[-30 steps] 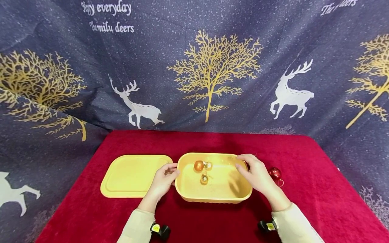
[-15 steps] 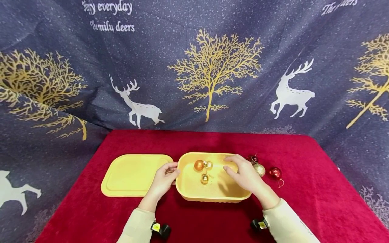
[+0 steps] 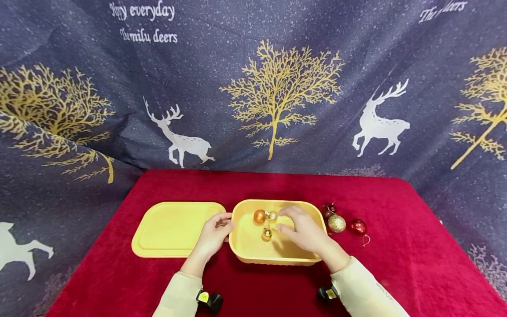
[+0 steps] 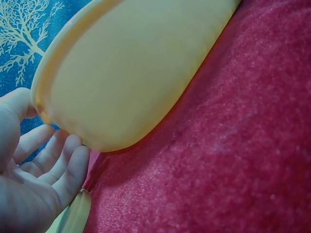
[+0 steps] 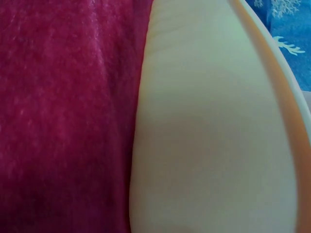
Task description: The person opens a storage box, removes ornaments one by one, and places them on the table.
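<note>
A yellow plastic storage box (image 3: 273, 262) sits at the table's middle, holding an orange bauble (image 3: 259, 216), a pale gold bauble (image 3: 272, 216) and a shiny gold bauble (image 3: 267, 234). My left hand (image 3: 214, 232) holds the box's left end; in the left wrist view its thumb meets the rim and curled fingertips touch the outer wall. Inside the box, my right hand (image 3: 303, 226) spreads thumb and index finger just right of the gold baubles, gripping nothing visible; its other fingers are hidden. The right wrist view mostly shows the box's outer wall (image 5: 209, 126).
The yellow lid (image 3: 174, 229) lies flat left of the box. Right of it are a dark red bauble (image 3: 329, 211), a glittery gold bauble (image 3: 337, 223) and a red bauble (image 3: 358, 226) with a loop. A printed curtain (image 3: 309, 145) hangs behind the red-covered table (image 3: 396, 264).
My right hand has moved left from the box's right rim towards the gold baubles, uncovering the dark red and glittery baubles. The left hand stays in place.
</note>
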A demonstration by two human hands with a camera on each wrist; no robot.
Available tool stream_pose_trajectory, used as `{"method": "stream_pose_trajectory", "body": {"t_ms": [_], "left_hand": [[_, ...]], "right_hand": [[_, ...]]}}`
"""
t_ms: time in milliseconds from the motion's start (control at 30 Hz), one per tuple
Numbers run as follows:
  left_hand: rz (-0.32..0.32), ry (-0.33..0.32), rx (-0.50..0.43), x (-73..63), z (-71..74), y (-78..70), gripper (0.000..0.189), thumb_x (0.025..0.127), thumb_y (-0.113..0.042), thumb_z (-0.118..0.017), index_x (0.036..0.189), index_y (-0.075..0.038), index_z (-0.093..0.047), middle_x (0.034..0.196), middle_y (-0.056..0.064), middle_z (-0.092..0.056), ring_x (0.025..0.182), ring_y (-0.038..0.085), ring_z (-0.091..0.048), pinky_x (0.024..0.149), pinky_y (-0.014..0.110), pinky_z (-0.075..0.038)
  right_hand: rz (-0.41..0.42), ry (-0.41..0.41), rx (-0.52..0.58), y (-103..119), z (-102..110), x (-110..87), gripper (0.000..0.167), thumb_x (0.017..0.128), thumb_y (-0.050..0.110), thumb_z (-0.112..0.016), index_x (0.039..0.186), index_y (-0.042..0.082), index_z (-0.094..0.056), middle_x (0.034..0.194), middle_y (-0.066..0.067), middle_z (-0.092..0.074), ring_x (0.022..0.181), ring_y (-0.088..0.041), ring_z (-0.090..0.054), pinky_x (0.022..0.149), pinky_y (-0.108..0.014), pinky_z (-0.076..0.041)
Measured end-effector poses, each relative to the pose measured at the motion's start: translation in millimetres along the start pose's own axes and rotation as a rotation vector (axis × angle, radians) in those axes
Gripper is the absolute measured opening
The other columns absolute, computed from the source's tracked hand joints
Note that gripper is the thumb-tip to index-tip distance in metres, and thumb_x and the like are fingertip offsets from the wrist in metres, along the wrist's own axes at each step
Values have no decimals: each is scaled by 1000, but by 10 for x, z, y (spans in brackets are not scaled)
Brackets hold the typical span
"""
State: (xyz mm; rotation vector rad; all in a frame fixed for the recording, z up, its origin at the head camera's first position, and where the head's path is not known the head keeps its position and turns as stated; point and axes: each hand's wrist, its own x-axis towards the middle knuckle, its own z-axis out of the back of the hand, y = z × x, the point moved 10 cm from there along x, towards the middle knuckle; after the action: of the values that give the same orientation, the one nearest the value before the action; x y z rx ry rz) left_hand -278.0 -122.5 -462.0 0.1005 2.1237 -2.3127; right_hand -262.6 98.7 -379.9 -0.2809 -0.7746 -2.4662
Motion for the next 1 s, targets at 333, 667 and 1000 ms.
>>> {"method": "stream_pose_trajectory", "body": {"t_ms": [333, 667, 1000], "left_hand": [[15, -1, -22, 7, -5, 22, 33, 89, -6, -62, 121, 2, -58, 101, 13, -59, 76, 14, -61, 59, 27, -54], [22, -5, -17, 4, 4, 16, 33, 88, -6, -62, 120, 1, -58, 100, 12, -58, 77, 15, -61, 58, 26, -53], [8, 1, -21, -5, 0, -3, 35, 88, -7, -63, 121, 4, -57, 99, 11, -58, 74, 11, -61, 57, 25, -53]], "right_hand": [[39, 127, -80, 81, -242, 53, 40, 85, 26, -67, 120, 7, -61, 124, -11, -58, 111, -25, -59, 92, -43, -50], [37, 233, -130, 84, -393, 65, 49, 84, 27, -66, 127, 5, -57, 130, -17, -54, 118, -31, -55, 99, -44, -46], [51, 242, -177, 67, -436, 76, 55, 82, 30, -67, 129, 5, -55, 137, -19, -48, 124, -35, -49, 102, -46, -43]]}}
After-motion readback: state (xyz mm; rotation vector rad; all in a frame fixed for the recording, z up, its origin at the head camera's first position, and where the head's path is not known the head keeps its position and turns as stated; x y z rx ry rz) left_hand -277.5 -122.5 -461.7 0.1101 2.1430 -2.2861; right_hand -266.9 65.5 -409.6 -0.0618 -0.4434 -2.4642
